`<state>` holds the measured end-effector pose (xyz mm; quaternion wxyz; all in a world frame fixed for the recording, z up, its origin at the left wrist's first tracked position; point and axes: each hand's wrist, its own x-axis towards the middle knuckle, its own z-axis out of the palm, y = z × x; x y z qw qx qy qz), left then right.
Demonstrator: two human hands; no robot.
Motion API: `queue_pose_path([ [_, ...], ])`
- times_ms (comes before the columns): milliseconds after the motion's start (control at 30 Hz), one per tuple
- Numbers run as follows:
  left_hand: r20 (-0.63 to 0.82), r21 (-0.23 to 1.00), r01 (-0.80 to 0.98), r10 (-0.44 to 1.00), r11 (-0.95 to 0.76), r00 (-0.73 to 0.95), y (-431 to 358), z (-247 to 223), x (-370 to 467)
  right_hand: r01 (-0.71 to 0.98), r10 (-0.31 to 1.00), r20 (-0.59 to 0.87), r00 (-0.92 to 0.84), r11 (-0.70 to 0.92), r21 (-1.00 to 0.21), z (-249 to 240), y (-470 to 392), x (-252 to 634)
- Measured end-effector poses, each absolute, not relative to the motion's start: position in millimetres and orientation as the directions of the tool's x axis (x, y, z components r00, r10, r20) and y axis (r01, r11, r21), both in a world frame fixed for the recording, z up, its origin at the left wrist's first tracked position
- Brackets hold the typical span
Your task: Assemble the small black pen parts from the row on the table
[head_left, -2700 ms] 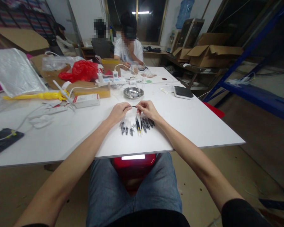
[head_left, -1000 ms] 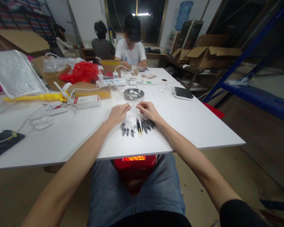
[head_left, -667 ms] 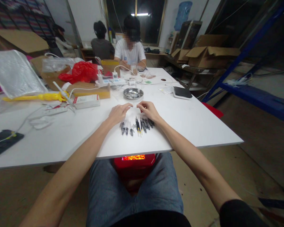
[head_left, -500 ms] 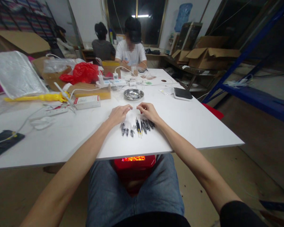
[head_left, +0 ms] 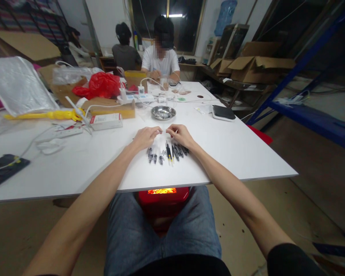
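My left hand [head_left: 147, 138] is closed in a pinch above the white table [head_left: 232, 153], fingertips pointing right. Facing it across a small gap, my right hand [head_left: 180, 135] has its thumb and fingers pressed together too. Anything in either pinch is too small to make out. Below the left hand lie several clear pen barrels [head_left: 155, 158] with dark ends. Between the hands, nearer me, are tiny grey pieces [head_left: 163, 152] and thin black refills [head_left: 168, 151] with yellow ends. Black pen parts [head_left: 176, 152] lie beside my right wrist, partly covered by the hand.
A shiny metal dish [head_left: 173, 116] stands beyond my hands. A black-topped flat device [head_left: 223, 113] is at the right. Leftward are a white box [head_left: 106, 121], a red bag [head_left: 99, 86], cables and a power strip [head_left: 143, 98]. A person in white [head_left: 161, 63] sits at the far end.
Both hands stay nearly in place, still pinched near each other. The view has tilted slightly. The pen parts lie as before.
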<state>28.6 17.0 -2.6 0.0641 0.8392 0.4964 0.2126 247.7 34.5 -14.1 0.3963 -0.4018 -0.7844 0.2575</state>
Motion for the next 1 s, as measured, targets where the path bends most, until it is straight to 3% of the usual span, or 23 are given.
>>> queue_pose_path([
  [367, 0.278, 0.321, 0.813, 0.869, -0.486, 0.410, 18, -3, 27, 0.419, 0.847, 0.453, -0.276, 0.531, -0.737, -5, 27, 264],
  [567, 0.247, 0.305, 0.809, 0.862, -0.503, 0.442, 15, 2, 32, 0.422, 0.822, 0.408, -0.397, 0.558, -0.715, 4, 5, 294],
  [1000, 0.254, 0.301, 0.816, 0.866, -0.494, 0.430, 14, 2, 32, 0.589, 0.742, 0.239, -0.627, 0.652, -0.477, 24, -11, 289],
])
